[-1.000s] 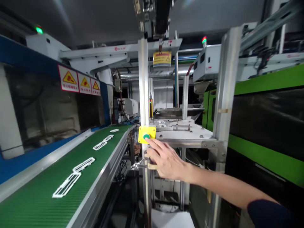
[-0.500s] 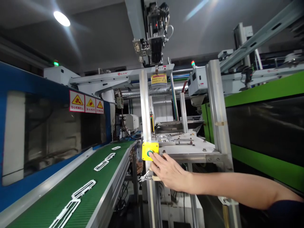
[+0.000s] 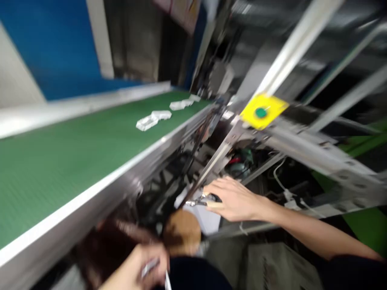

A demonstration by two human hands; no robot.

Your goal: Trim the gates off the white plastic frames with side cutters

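The view is tilted and smeared by motion. My right hand (image 3: 237,199) reaches out below the machine frame, fingers closed round a small metal tool (image 3: 198,202) with a tan handle; its tip points left. A yellow box with a green push button (image 3: 261,112) sits on the frame, well above that hand and apart from it. My left hand (image 3: 142,269) is low at the bottom edge, blurred, fingers curled on something pale I cannot make out. White plastic parts (image 3: 152,119) lie on the green conveyor belt (image 3: 60,161) at left.
The conveyor's silver edge rail (image 3: 127,177) runs diagonally across the middle. Dark cables and mechanisms (image 3: 242,159) fill the space under the frame. A blurred brown round shape (image 3: 181,231) sits near my left hand. Blue machine panels (image 3: 54,44) stand behind the belt.
My right hand has left the green button and dropped well below it, still holding the tool. The camera swung down and tilted, and my left hand came into view.
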